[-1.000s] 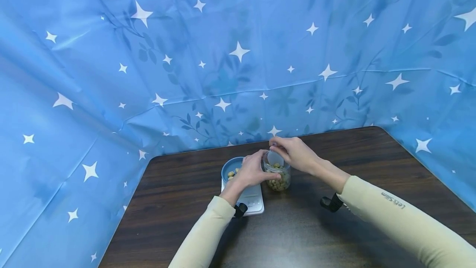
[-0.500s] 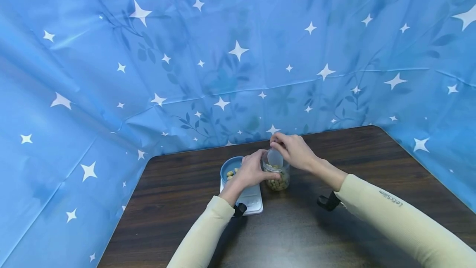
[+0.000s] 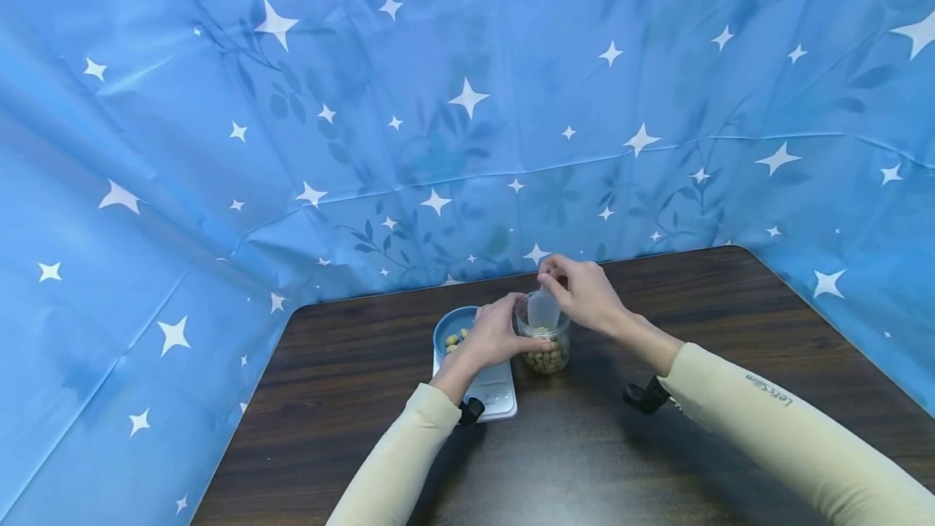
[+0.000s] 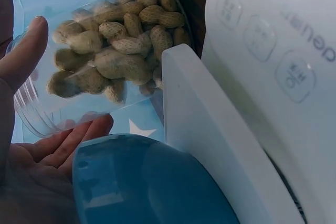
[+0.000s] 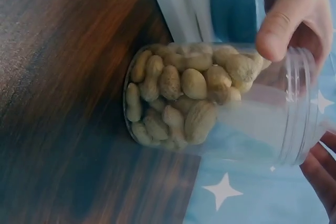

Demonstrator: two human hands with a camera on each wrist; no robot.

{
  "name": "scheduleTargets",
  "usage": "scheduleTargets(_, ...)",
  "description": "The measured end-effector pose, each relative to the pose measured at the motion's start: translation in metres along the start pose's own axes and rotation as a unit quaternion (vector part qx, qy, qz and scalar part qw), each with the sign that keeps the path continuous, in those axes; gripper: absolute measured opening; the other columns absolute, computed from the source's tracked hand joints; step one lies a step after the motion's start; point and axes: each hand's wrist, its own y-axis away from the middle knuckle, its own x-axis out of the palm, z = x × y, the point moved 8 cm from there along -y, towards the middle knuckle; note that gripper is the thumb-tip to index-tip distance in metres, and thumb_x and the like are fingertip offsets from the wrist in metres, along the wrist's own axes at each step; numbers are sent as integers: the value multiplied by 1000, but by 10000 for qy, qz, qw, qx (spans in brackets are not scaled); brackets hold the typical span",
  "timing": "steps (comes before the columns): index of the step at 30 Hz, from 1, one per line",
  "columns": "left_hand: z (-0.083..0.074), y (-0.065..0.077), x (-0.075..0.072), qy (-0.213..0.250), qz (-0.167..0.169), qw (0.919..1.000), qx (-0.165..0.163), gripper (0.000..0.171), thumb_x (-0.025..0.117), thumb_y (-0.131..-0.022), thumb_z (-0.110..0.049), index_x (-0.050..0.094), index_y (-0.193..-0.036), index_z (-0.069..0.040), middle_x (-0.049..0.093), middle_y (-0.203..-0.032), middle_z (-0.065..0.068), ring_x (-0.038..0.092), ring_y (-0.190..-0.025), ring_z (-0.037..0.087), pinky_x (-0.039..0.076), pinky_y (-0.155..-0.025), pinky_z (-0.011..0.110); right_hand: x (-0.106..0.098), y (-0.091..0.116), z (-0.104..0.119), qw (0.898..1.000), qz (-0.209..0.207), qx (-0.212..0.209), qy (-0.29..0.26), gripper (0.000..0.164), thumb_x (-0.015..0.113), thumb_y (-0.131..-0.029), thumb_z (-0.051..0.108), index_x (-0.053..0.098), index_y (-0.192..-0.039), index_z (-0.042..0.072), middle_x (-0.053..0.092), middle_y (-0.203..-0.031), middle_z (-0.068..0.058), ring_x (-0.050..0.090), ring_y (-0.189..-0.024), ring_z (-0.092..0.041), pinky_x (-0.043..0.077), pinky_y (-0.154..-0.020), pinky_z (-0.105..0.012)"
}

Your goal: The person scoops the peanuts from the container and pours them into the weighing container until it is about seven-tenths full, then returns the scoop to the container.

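Blue cloth [image 3: 365, 104] with white stars and leaf prints: hangs at 12 o'clock past the table, runs round toward 9 and 3. Dark wood-grain table [image 3: 351, 396] under everything. My right sleeve [image 3: 789, 428], pale yellow, dark lettering, comes in from 4 o'clock; my left sleeve [image 3: 394, 461], same colour, from 7. White scale [image 3: 495, 398] lies flat, partly hidden by my left arm, button marks on its near end.

My right hand [image 3: 582, 292] is at 1 o'clock of the jar [image 5: 296, 114]; thumb and fingertips pinched together on the top of the scoop [image 3: 544, 311]. My left hand [image 3: 497, 335] is at 9 o'clock of the jar, thumb on the near side, other fingers round the far side, spread as wide as the jar and holding it near its rim.

Jar: clear, upright on the table, just beside the scale, which is at its 8 o'clock. Blue bowl [image 3: 456, 321] sits on the scale's far end, 9 o'clock of the jar, partly behind my left hand. Scoop: whitish, see-through, slanting into the jar's mouth. Peanuts [image 5: 173, 93] in shells fill the jar's lower part; a few more show in the bowl.
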Motion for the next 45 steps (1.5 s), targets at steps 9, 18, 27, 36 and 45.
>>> scheduleTargets(9,2,0,0,-20,26,10000,-15,85,85,-81,-53,52,-147,-10,65,-125,-1,59,-109,17,39,-103,49,-6,1,-2,9961,-734,458,184,11,63,-100,9,70,-94,4,62,-64,2,37,-40,-10,33,-41,-30)
scheduleTargets(18,2,-2,-2,-83,57,9999,21,85,86,-81,-52,52,-145,-9,64,-116,-3,58,-98,14,43,-94,44,1,-3,-5,9951,-504,845,38,14,62,-101,11,71,-96,2,61,-61,2,38,-39,-14,32,-41,-31)
scheduleTargets(27,3,-3,-2,20,114,9999,-9,83,87,-81,-49,52,-146,-11,64,-128,-1,60,-115,18,43,-102,46,-6,-10,-12,9917,-515,1178,27,19,60,-101,13,71,-99,-1,67,-64,-1,45,-40,-17,35,-41,-31)
scheduleTargets(36,3,0,-3,48,222,9997,-1,83,87,-81,-49,52,-146,-11,64,-125,-2,59,-109,15,48,-95,40,-4,-8,-12,9909,-481,1252,58,19,60,-100,13,72,-96,-1,68,-66,-4,48,-44,-17,39,-47,-34)
scheduleTargets(45,2,-1,-1,25,234,9997,77,80,87,-82,-46,53,-145,-10,65,-125,-1,60,-109,14,48,-96,39,-10,-5,-16,9869,-719,1441,-19,16,61,-98,9,72,-94,-1,68,-65,-3,51,-43,-16,40,-45,-33)
